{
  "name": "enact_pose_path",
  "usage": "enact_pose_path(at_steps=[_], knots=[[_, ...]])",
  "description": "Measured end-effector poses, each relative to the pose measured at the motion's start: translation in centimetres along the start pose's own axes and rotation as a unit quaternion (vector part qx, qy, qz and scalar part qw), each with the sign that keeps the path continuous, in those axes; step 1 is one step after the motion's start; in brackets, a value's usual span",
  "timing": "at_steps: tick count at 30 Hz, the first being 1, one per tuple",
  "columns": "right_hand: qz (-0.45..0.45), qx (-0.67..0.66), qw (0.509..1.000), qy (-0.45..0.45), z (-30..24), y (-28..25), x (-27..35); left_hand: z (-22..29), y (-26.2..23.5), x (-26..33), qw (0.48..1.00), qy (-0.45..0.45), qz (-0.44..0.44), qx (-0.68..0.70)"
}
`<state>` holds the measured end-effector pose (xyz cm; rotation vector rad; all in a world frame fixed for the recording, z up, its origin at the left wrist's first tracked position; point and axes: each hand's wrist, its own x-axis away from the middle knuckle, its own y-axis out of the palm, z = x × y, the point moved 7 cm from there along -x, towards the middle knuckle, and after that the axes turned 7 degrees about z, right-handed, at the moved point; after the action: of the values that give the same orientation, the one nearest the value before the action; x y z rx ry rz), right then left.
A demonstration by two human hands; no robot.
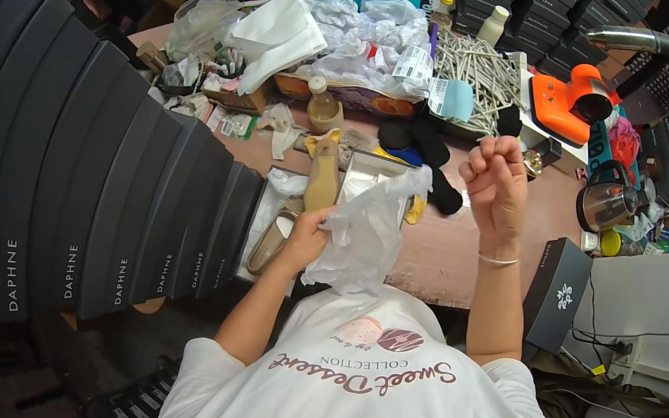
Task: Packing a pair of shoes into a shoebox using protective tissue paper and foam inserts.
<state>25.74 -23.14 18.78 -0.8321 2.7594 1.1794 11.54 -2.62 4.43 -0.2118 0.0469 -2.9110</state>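
Note:
My left hand is closed on a crumpled sheet of thin white tissue paper, which hangs to the right of it. A tan shoe stands sole outward just beyond that hand; whether the fingers also touch it I cannot tell. Its look-alike, another tan shoe, lies in an open shoebox with white paper, left of the hand. Behind the tissue is a white-lined open box part, partly covered. Raised over the table's right side, my right hand has curled fingers and nothing visible in them.
Dark shoeboxes line the left. At the back are a carton of crumpled paper, a tray of pale sticks and a bottle. An orange device, glass pot and dark box stand right.

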Motion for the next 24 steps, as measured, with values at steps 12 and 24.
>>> enact_pose_path(at_steps=[12,24], knots=[[0.165,0.298,0.93,0.136,11.9,-3.4,3.3,-0.3,2.4,1.5,0.923,-0.043,0.05,0.38],[0.102,0.551,0.828,-0.033,9.4,-5.6,2.0,-4.3,0.2,6.5,0.956,-0.134,-0.241,0.104]])
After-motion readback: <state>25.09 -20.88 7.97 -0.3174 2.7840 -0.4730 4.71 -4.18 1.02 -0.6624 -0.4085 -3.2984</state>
